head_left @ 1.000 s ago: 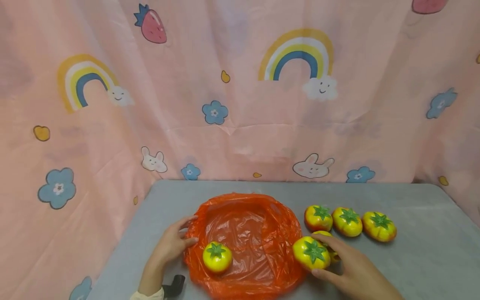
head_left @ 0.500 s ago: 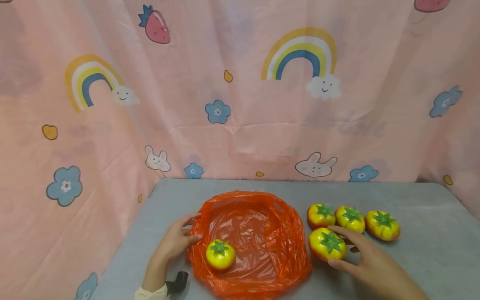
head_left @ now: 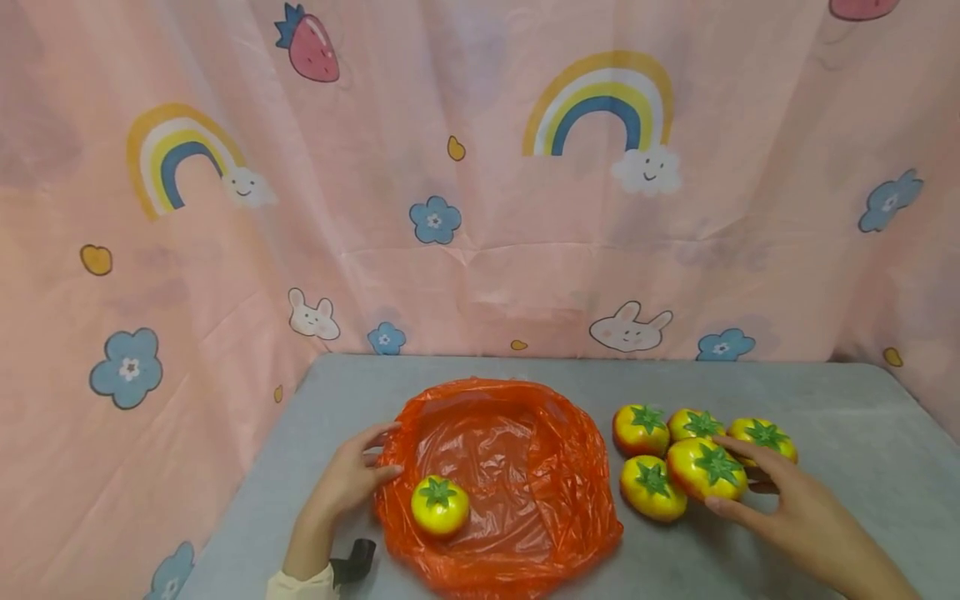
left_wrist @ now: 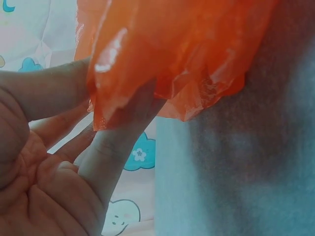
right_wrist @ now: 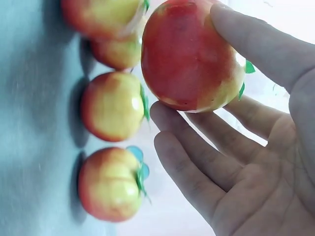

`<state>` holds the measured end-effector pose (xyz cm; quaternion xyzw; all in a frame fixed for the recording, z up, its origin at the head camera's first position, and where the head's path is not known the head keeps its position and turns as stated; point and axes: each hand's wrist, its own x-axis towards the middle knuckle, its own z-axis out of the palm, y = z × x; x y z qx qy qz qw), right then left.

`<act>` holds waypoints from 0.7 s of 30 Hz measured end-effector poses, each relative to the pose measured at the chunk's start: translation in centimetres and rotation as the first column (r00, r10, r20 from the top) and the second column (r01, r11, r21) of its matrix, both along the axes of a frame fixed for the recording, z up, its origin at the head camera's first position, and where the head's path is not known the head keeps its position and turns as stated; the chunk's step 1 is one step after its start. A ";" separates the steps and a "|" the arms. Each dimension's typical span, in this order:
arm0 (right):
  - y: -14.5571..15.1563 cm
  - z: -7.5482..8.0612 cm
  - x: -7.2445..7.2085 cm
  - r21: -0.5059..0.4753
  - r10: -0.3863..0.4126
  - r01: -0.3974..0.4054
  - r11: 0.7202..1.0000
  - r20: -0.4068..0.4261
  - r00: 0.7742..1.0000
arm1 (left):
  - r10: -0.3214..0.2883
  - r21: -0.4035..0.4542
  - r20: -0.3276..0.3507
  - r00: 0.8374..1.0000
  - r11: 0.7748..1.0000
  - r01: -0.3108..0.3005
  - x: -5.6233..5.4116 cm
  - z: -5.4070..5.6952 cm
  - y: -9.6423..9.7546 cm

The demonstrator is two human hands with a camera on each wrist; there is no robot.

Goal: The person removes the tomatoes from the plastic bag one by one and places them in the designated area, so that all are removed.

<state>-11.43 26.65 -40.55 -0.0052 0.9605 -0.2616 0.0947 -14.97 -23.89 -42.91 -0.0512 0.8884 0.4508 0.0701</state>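
Note:
My left hand [head_left: 352, 479] pinches the left rim of an orange plastic bag [head_left: 592, 492], which lies spread on the table with its mouth facing up. In the left wrist view the bag [left_wrist: 172, 44] hangs over the fingers, one of them showing through the film. Inside the bag, toward the left, sits one yellow toy tomato [head_left: 440, 506] with a green star-shaped top. On the right, my right hand [head_left: 802, 508] grips another toy tomato [head_left: 701, 471] between thumb and fingers, raised above the table. Its red underside shows in the right wrist view.
Several more toy tomatoes stand right of the bag: a back row, with its left tomato [head_left: 640, 430], and a front tomato [head_left: 651, 489]. Near the left wrist lies a dark curved object [head_left: 356, 560]. A printed pink curtain [head_left: 480, 275] hangs behind the grey table [head_left: 862, 467].
My right hand has carried its toy tomato rightward, away from the bag's edge, uncovering the front tomato. My left hand stays at the bag's rim.

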 end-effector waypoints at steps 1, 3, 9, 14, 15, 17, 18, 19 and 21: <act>0.2 0.0 0.0 0.002 -0.005 0.005 1.000 0.007 1.000 | 0.001 0.001 0.001 1.000 1.000 -0.001 0.0 0.0 0.0; 0.6 -0.1 0.0 0.006 -0.010 0.010 1.000 0.009 1.000 | 0.002 0.009 0.006 1.000 1.000 -0.003 0.1 0.1 0.0; 2.0 -0.7 -0.1 0.034 0.007 -0.006 0.999 -0.012 1.000 | 0.003 0.016 0.006 1.000 1.000 -0.003 0.2 0.2 0.1; 2.8 -1.6 -0.2 0.024 0.057 -0.055 0.998 -0.050 0.997 | -0.003 0.007 -0.001 1.000 1.000 0.003 0.2 0.2 0.1; 2.9 -1.8 -0.3 0.022 0.069 -0.068 0.997 -0.055 0.996 | -0.002 0.006 0.001 1.000 1.000 0.002 0.2 0.2 0.1; 3.1 -2.2 -0.4 0.017 0.086 -0.085 0.996 -0.055 0.995 | 0.001 0.005 0.006 1.000 1.000 -0.001 0.2 0.2 0.1; 3.1 -2.4 -0.5 0.016 0.090 -0.089 0.996 -0.042 0.995 | 0.002 0.005 0.009 1.000 1.000 -0.002 0.2 0.2 0.1; 3.2 -2.5 -0.5 0.014 0.092 -0.092 0.996 -0.030 0.995 | 0.003 0.005 0.011 1.000 1.000 -0.003 0.2 0.2 0.1; 3.2 -2.8 -0.5 0.006 0.093 -0.092 0.996 -0.022 0.995 | 0.004 0.005 0.013 1.000 1.000 -0.004 0.2 0.2 0.1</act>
